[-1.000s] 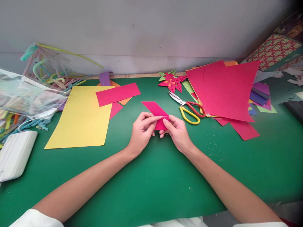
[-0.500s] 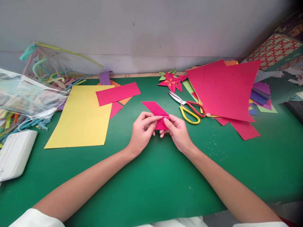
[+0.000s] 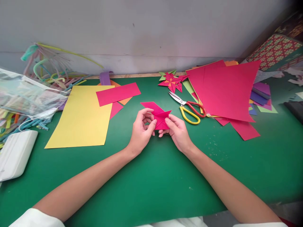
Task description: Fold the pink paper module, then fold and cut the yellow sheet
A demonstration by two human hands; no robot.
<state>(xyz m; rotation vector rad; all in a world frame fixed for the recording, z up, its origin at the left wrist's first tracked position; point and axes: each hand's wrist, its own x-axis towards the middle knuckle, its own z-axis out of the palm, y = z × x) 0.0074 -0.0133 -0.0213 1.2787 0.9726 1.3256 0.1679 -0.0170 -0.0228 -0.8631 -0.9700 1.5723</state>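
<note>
A folded crimson-pink paper piece [image 3: 162, 123] is located between the two hands, above the surface; whether its lower edge touches the surface cannot be determined. A pointed flap projects at its upper right, and a slanted tail extends to the upper left.

Left-hand grip: the left hand [image 3: 141, 130] pinches the left edge with the thumb, index finger arched clear of the fold. Right-hand grip: the right hand [image 3: 178, 130] clamps the right edge, thumb in front, fingertips partly hidden behind.

Caution: the raised flap appears unpinned; if the right thumb slackens, it may spring open. Uneven pinching could skew the layers and leave a crooked crease. Excess pull on the tail could tear a fold.

Metal scissors with red and yellow handles [image 3: 182, 102] lie near the right hand, on the green surface [image 3: 146, 186]; a careless reach could meet the blades.
</note>
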